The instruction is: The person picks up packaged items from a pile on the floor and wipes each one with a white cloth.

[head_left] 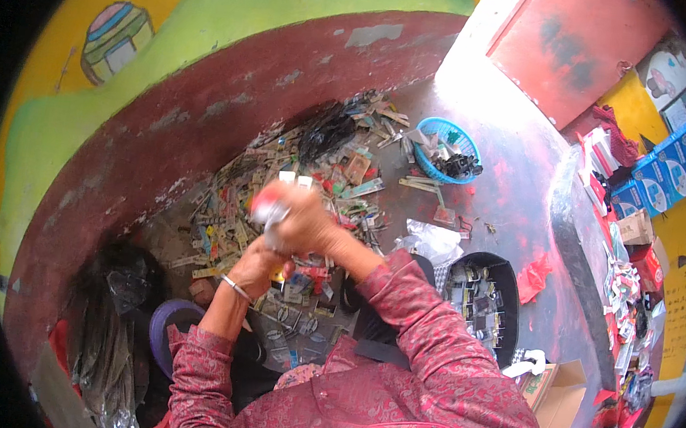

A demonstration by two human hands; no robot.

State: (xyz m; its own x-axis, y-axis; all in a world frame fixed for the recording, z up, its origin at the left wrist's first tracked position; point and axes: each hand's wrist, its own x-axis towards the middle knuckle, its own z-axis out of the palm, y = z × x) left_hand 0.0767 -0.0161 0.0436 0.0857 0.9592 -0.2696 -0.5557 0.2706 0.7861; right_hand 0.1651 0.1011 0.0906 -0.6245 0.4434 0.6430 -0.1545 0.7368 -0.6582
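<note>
In the middle of the view, my two hands are raised close together over the littered floor. My right hand (308,223) is closed around a red and silver-grey object (267,208), too blurred for its kind to be told. Two small white blocks (295,180) show just beyond its fingers. Directly below, my left hand (252,266), with a pale bangle at the wrist, is closed at the silver-grey lower end of the same object. A yellow bit (277,274) peeks out by its fingers. Much of what lies between the palms is hidden.
A large heap of mixed small scraps (235,214) spreads along the curved dark-red wall (206,117). To the right stand a blue basket (449,134) of parts and a black tub (506,305) with metal-edged pieces. An open cardboard box (564,400) is at lower right, black plastic (127,286) at left.
</note>
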